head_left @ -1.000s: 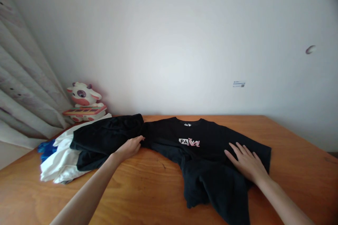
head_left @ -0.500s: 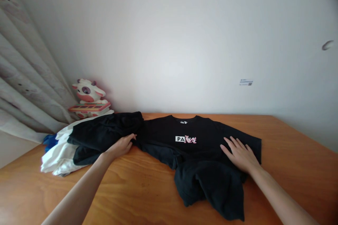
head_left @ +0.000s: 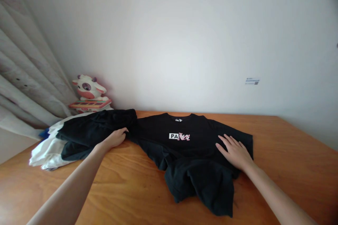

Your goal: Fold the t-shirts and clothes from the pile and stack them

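Observation:
A black T-shirt (head_left: 158,132) lies front up on the wooden table, with a white and pink "PAWS" print on its chest. Its lower part is bunched and folded toward me. My left hand (head_left: 116,138) is closed on the shirt's left-side sleeve edge, next to the clothes pile; the fingertips are partly hidden. On the opposite side, my right hand (head_left: 235,152) rests flat on the shirt below the other sleeve, fingers spread. Black clothing (head_left: 89,128) lies on top of white clothing (head_left: 49,151) in the pile at the left.
A cow-shaped toy with a keyboard (head_left: 89,93) stands behind the pile against the wall. A pale curtain (head_left: 29,56) hangs at the left. The wooden table (head_left: 287,168) extends to the right, and a small label (head_left: 252,81) is on the wall.
The T-shirt has shifted a little to the left, along with both hands. The clothes pile has also moved slightly left. The view has shifted a bit.

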A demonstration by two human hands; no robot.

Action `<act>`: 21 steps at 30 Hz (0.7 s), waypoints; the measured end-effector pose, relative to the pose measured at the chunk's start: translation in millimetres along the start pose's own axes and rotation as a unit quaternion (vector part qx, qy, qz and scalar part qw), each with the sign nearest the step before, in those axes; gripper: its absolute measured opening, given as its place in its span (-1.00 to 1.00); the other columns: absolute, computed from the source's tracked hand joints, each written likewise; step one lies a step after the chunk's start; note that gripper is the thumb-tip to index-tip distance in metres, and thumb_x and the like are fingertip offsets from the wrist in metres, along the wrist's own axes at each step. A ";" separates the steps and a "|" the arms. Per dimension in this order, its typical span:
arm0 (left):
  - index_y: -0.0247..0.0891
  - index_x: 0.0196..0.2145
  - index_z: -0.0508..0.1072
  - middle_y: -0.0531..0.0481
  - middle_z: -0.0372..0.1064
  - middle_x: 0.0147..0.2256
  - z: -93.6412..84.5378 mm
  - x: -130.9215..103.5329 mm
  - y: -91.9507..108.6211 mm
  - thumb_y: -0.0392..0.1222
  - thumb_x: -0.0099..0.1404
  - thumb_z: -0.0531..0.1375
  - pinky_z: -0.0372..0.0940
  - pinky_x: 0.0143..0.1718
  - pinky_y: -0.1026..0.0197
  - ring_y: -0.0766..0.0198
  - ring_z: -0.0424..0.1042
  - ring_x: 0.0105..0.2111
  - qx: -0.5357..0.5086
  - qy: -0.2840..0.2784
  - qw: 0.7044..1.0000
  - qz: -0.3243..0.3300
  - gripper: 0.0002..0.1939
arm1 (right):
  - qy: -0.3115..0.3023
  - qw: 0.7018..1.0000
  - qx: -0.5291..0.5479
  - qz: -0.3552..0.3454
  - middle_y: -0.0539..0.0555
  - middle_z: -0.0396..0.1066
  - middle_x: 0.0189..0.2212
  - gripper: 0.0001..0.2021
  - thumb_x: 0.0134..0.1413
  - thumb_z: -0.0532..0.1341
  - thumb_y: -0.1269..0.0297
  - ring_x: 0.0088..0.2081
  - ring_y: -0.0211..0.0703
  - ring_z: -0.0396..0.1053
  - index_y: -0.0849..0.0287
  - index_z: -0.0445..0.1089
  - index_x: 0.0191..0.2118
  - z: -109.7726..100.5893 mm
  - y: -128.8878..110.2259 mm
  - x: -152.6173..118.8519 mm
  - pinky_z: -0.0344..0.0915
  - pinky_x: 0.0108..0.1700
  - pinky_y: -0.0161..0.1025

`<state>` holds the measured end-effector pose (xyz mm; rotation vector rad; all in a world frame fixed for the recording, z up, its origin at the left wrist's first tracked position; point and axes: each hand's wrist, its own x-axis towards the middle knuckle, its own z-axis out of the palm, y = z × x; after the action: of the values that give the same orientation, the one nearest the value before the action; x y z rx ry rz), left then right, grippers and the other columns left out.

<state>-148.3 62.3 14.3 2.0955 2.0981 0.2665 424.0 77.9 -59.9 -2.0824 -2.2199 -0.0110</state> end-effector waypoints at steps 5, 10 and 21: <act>-0.19 -0.42 0.50 -0.19 0.55 -0.27 0.9 -5.6 23.1 -0.29 0.19 0.13 0.38 -0.01 0.09 0.03 0.55 -0.15 0.020 -0.018 0.999 0.019 -0.86 | -0.018 0.999 -0.025 -0.022 0.18 0.09 0.41 -0.34 0.35 -0.13 -0.09 0.41 0.15 0.03 0.14 0.17 0.40 -4.4 11.5 -10.2 0.04 0.35 0.12; -0.23 -0.08 0.50 -0.21 0.49 -0.01 12.7 -35.8 68.8 -0.09 0.45 -0.02 0.30 0.10 0.00 0.01 0.48 -0.01 0.055 0.082 0.994 0.051 -0.67 | 0.009 0.996 -0.086 -0.039 0.31 0.27 0.30 -0.40 0.34 -0.10 0.04 0.29 0.23 0.24 0.22 0.30 0.31 -19.0 8.3 -25.0 0.16 0.25 0.15; -0.25 0.38 0.17 -0.23 0.04 0.40 70.3 -33.4 89.2 -0.04 0.45 -0.01 -0.09 0.36 -0.32 -0.20 -0.03 0.40 0.052 0.048 0.997 0.013 -0.40 | -0.034 0.985 0.001 0.169 0.31 0.00 0.43 -0.20 0.25 -0.29 -0.29 0.41 0.46 -0.06 -0.02 0.07 0.44 -10.9 -3.9 -13.1 0.00 0.18 0.58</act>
<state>-44.7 29.6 -32.9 2.2124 2.1839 0.2718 421.6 63.8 -49.8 -2.4625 -1.8670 0.0891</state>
